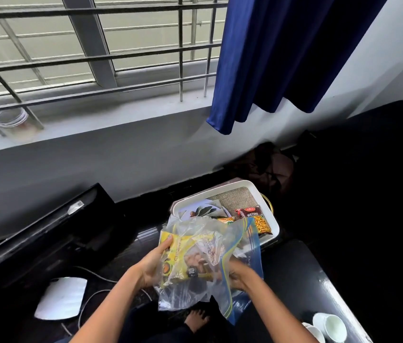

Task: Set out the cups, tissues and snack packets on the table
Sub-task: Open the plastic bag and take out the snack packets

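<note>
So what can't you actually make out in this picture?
- Yellow snack packet, head view: its print is creased and veiled by the clear plastic zip bag that the left hand and right hand hold.
- White plastic tray: the near half of its contents is hidden behind that bag; only the red mixture packet reads clearly.
- White cups: cut off by the bottom edge, so their number is unclear.
- Right side: too dark to see.

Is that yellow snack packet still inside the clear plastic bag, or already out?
Inside. The yellow snack packet shows through the clear plastic bag, which both the left hand and the right hand hold.
</note>
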